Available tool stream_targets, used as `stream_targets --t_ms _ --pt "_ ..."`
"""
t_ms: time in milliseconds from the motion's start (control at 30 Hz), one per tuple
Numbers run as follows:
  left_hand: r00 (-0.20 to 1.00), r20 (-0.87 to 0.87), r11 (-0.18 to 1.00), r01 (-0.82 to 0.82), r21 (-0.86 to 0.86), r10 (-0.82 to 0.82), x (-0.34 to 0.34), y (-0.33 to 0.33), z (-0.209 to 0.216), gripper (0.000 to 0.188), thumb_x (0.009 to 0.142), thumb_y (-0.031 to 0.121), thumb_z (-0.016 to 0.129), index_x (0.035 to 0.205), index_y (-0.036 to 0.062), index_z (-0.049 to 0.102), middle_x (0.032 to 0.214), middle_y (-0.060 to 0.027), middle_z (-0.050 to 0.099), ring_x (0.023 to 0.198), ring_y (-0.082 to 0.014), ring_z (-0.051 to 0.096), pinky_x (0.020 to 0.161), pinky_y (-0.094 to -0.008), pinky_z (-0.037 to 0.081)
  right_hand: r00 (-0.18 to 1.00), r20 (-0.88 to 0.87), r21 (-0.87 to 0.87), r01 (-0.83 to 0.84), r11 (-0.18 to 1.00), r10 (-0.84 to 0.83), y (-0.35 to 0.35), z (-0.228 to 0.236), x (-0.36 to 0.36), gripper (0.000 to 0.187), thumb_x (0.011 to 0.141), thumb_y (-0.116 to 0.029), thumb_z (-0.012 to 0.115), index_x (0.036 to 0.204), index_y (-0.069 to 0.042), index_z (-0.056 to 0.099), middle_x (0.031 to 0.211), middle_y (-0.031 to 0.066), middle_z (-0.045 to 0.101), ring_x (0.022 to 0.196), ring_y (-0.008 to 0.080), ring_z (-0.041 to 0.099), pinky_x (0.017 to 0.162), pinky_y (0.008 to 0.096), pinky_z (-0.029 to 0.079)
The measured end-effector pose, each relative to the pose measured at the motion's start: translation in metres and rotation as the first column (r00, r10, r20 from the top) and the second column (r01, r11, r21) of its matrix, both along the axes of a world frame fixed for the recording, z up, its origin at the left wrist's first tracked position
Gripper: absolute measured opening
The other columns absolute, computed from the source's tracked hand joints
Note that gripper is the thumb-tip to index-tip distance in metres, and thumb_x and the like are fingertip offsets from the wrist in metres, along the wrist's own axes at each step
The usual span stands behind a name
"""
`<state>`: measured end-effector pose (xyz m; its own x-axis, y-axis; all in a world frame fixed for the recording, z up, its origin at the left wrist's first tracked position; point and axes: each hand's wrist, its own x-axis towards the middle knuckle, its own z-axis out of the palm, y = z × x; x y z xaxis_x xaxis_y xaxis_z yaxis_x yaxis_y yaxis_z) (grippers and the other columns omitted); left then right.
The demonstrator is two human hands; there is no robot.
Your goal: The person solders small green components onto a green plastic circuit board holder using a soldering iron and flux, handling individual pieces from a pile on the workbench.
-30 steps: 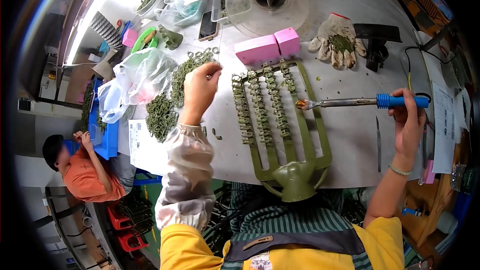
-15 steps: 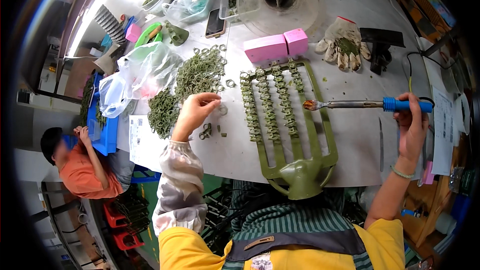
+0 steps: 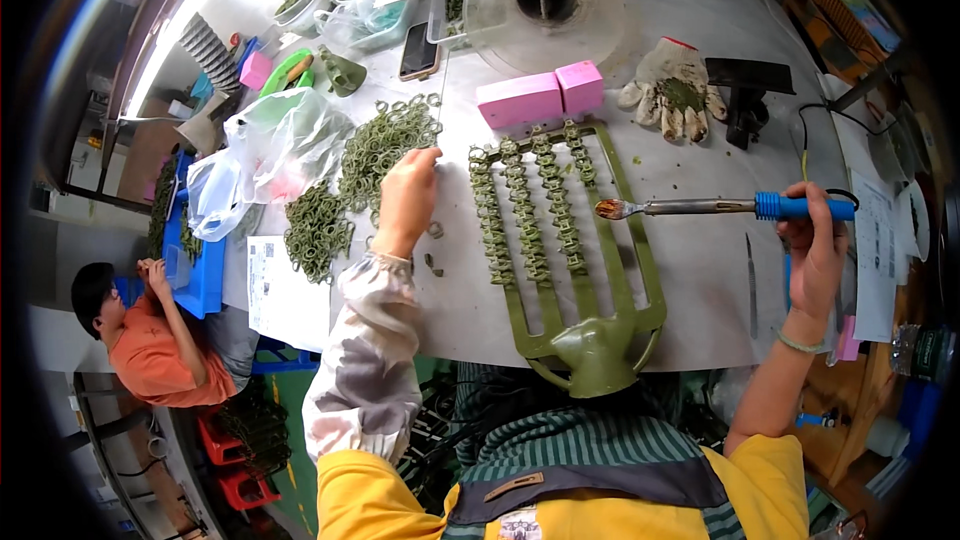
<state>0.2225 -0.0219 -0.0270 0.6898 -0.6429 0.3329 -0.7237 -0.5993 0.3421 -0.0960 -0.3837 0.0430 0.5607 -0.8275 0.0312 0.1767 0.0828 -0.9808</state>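
Observation:
My right hand (image 3: 815,258) grips the blue handle of a soldering iron (image 3: 700,207). The iron lies level in the air, its browned tip pointing left over an olive-green slotted frame (image 3: 603,335). Small green pieces (image 3: 520,205) are lined up in columns along the frame's bars. My left hand (image 3: 406,202), its fingers pinched together, is at the right edge of a heap of small green rings (image 3: 385,145); whatever it pinches is too small to make out. A second heap of green rings (image 3: 318,232) lies left of my left wrist.
Pink blocks (image 3: 518,100) stand behind the frame. A stained glove (image 3: 680,95) and a black stand (image 3: 748,90) lie at the back right. Plastic bags (image 3: 290,140), a phone (image 3: 420,51) and a clear round cover (image 3: 490,20) surround the heaps. Another person (image 3: 160,350) sits at left.
My left hand has moved up and right, from the small loose pieces to the ring heap's edge. The soldering iron stays in nearly the same place over the frame. The view has shifted slightly.

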Motion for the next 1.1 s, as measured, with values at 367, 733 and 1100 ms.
stream_targets --t_ms 367,733,1100 --pt "0.91 -0.338 0.949 0.146 -0.279 -0.239 -0.101 -0.084 0.074 0.021 0.085 0.001 0.071 0.105 0.0043 0.071 0.093 -0.0081 0.073 0.076 -0.0122 0.069 0.07 -0.025 0.056 0.999 0.018 -0.031 -0.027 0.999 0.027 -0.002 -0.01 0.003 0.025 0.092 -0.026 0.068 0.096 -0.002 0.07 0.091 0.0076 0.068 0.069 0.0124 0.061 0.066 0.0248 0.052" --pt "0.967 -0.058 0.964 0.24 -0.119 -0.248 -0.104 -0.135 0.028 0.012 0.077 0.015 0.077 0.089 0.0149 0.073 0.081 -0.0063 0.064 0.087 -0.0254 0.06 0.084 -0.0389 0.044 0.993 0.085 0.033 -0.083 0.996 0.08 0.001 -0.03 0.02 0.025 0.094 -0.023 0.065 0.095 0.001 0.07 0.086 0.0083 0.068 0.066 0.0137 0.062 0.065 0.0263 0.052" --pt "0.952 -0.052 0.953 0.301 -0.028 -0.302 -0.097 -0.132 0.031 0.018 0.078 0.018 0.078 0.095 0.0125 0.074 0.091 -0.003 0.069 0.092 -0.0244 0.06 0.086 -0.0372 0.045 0.999 0.05 -0.015 -0.001 1.0 0.002 -0.007 -0.015 0.0 0.023 0.092 -0.024 0.068 0.094 -0.001 0.069 0.087 0.0084 0.069 0.065 0.0128 0.061 0.062 0.0254 0.051"
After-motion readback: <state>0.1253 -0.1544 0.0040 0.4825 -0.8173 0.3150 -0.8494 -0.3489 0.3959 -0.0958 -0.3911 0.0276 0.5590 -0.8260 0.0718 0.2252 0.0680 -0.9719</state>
